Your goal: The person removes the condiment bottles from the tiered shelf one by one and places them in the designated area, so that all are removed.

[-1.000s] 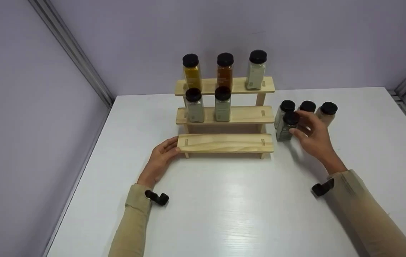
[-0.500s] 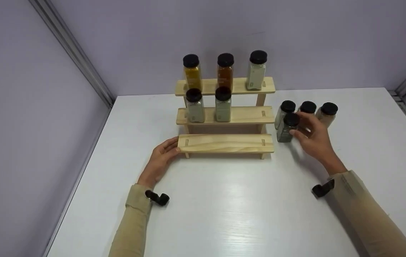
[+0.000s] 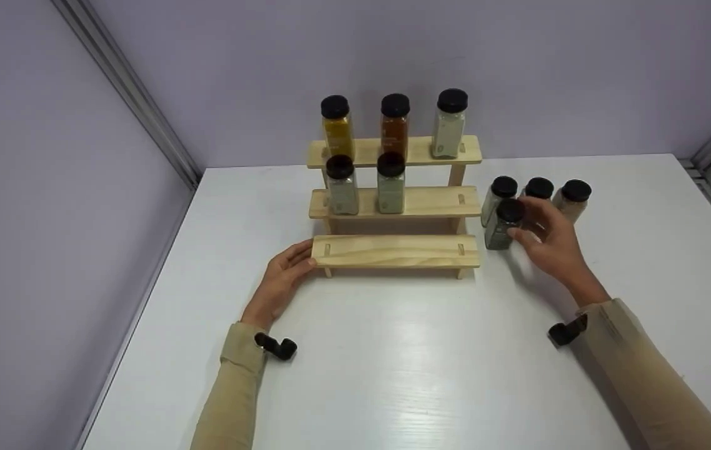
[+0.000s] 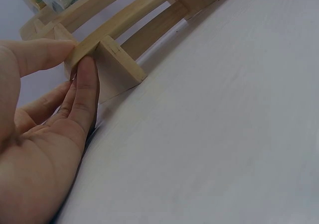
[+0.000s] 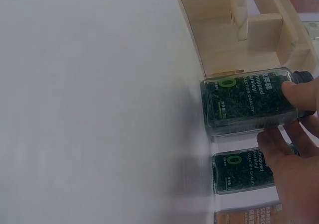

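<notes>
My left hand [image 3: 280,275] pinches the left end of the lowest shelf of a three-tier wooden spice rack [image 3: 393,251]. In the left wrist view the thumb lies on one face of the rack's board [image 4: 107,30] and fingers on the other. My right hand [image 3: 552,244] grips a glass jar of chopped parsley [image 5: 249,102] near its black cap, just right of the rack. The jar is upright; whether its base touches the table cannot be told. Close behind it stand several more spice jars, among them another parsley jar [image 5: 241,171] and an orange-brown seasoning jar [image 5: 249,215].
On the top shelf stand a yellow jar [image 3: 338,131], a red-brown jar [image 3: 394,130] and a pale-labelled jar [image 3: 449,131]. Two jars, a left one [image 3: 343,194] and a right one [image 3: 391,192], occupy the middle shelf. A wall [image 3: 393,50] rises behind the white table [image 3: 393,362].
The parsley jar in my right hand has shifted very slightly toward the near side. My left hand keeps its hold on the rack.
</notes>
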Demonstrator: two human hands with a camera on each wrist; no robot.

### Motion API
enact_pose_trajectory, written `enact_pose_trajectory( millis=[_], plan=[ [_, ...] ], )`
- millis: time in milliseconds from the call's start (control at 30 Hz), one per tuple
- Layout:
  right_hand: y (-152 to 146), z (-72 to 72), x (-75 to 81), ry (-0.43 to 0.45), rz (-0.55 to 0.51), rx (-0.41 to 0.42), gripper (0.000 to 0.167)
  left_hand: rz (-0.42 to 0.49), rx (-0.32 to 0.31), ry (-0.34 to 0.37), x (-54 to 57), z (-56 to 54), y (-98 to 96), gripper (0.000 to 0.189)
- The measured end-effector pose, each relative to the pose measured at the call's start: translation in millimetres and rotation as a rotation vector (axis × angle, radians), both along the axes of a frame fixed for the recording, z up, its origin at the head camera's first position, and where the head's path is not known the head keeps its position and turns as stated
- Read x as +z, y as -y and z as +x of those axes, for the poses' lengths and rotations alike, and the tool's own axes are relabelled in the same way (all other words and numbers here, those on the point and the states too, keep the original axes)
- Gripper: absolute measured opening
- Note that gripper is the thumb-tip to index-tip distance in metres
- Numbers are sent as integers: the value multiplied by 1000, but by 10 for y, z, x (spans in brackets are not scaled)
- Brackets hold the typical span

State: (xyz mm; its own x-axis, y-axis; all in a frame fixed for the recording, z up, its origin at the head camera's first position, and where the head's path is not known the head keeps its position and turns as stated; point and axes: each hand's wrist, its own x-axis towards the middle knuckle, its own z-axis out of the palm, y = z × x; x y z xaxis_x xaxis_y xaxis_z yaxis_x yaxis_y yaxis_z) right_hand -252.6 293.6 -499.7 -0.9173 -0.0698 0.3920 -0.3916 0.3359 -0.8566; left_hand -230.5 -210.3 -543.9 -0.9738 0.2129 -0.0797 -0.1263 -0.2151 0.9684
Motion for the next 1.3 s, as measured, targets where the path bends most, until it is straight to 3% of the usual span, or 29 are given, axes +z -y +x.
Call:
enact_pose_trajectory(
  millis=[567,833,1300],
  plan=[
    [36,-12,288,-138,-50,42,49,7,4,-10,-16,0,3,55],
    [143,-5,447,-152,-42,54,47,-8,-7,-15,-8,2,1,55],
    [492,-99,568,-185,-19,138,45,6,4,-27,-27,-14,-1,54]
  ],
)
